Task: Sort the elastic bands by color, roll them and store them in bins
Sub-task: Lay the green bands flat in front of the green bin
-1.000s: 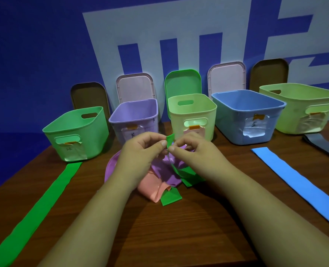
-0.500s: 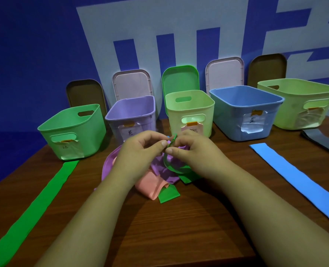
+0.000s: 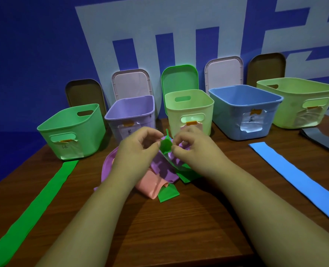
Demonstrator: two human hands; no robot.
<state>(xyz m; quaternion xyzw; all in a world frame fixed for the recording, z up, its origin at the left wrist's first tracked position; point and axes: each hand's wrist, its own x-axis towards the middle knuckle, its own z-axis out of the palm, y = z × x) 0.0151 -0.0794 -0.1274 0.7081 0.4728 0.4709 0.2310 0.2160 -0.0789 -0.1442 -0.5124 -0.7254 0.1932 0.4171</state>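
Observation:
My left hand [image 3: 138,151] and my right hand [image 3: 193,149] pinch the curled end of a green elastic band [image 3: 166,144] between their fingertips, above a heap at the table's middle. The rest of this band trails down to a loose green end [image 3: 168,193]. Beneath lie a purple band [image 3: 163,168] and a pink band [image 3: 150,187], tangled together. Another green band [image 3: 42,199] lies flat on the left, a blue band [image 3: 298,178] flat on the right, and a grey band [image 3: 321,139] at the far right.
Five open bins stand in a row at the back: green bin [image 3: 71,130], purple bin [image 3: 130,112], pale yellow-green bin [image 3: 188,110], blue bin [image 3: 244,108], large yellow-green bin [image 3: 298,101]. Lids [image 3: 180,78] lean on the wall behind. The brown wooden table [image 3: 179,228] ends near the bottom.
The green band's end has been turned over between my fingertips into a small curl, and more of the band has lifted off the heap. Both hands stayed over the heap.

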